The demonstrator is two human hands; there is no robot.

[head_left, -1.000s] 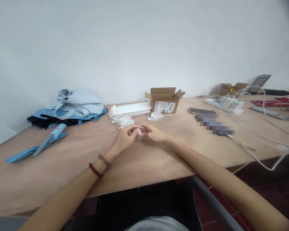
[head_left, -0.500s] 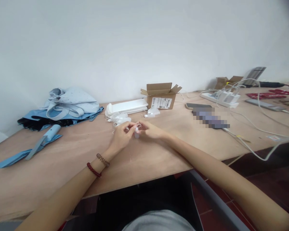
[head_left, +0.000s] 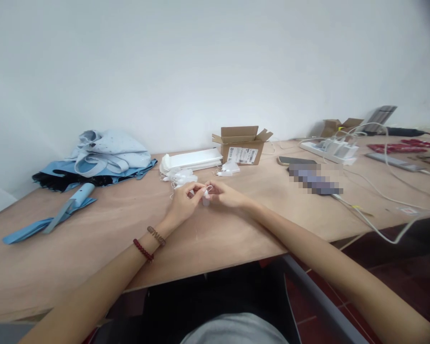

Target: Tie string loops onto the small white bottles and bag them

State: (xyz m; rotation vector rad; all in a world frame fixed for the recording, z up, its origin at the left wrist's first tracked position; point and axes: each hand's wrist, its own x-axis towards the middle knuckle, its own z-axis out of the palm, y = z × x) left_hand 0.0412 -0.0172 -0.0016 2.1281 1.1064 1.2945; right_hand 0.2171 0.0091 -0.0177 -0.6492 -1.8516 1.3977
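Observation:
Above the wooden table, my left hand (head_left: 185,203) and my right hand (head_left: 225,195) meet fingertip to fingertip. Between them is a small translucent white bottle (head_left: 206,199), its lower end pointing down and a thin white string looping out near its top. Both hands are closed in a pinch on it, though fingers cover much of its upper part. Just beyond my left hand lies a pile of similar white bottles (head_left: 182,177) with strings. A few more white bottles (head_left: 230,168) lie in front of the cardboard box.
A stack of white strips (head_left: 193,158) and an open cardboard box (head_left: 241,148) stand near the wall. At left are a blue umbrella (head_left: 82,193) and a pale cloth bag (head_left: 111,148). Phones (head_left: 297,161), a power strip (head_left: 329,152) and white cables (head_left: 383,229) occupy the right.
The view has shifted slightly, so things on the table appear a little lower and to the right. Both hands keep nearly the same pinch on the bottle.

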